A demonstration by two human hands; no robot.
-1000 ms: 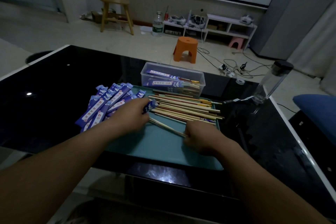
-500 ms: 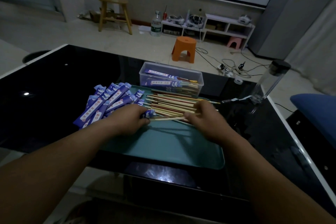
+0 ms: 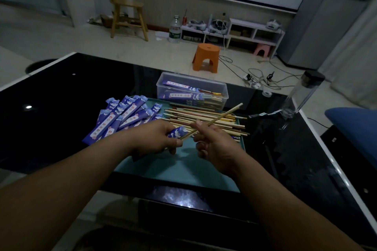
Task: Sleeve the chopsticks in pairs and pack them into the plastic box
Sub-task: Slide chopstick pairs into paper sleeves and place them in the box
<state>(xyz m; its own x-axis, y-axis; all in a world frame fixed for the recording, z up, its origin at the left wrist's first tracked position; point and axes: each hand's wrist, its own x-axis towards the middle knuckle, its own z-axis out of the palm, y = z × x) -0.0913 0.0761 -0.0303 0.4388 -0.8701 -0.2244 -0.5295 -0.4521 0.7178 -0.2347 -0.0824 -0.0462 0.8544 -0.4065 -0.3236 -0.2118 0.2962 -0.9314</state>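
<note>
Lifting off the heap, the right hand (image 3: 216,144) is now raising pale wooden chopsticks (image 3: 221,116) above the teal rectangular tray (image 3: 179,169), where half a second ago it was lying low over the loose sticks. It is pinching them near their lower end between thumb and curled fingers, and they are slanting up and away to the right; whether it is holding one stick or a pair I cannot tell. The left hand (image 3: 155,138) is gripping a blue printed paper sleeve (image 3: 176,132), keeping its mouth turned toward the right hand. The sticks' near tips are meeting that mouth, so the two hands are working close together but not touching. This looks like the start of an insertion, with the sticks barely entered.

The heap of bare chopsticks (image 3: 204,114) is lying across the tray's far end, and the fan of empty blue sleeves (image 3: 122,116) is spreading over its left edge. The clear plastic box (image 3: 160,87) is standing just beyond the tray, holding a few sleeved pairs, so most of the job is probably waiting.
</note>
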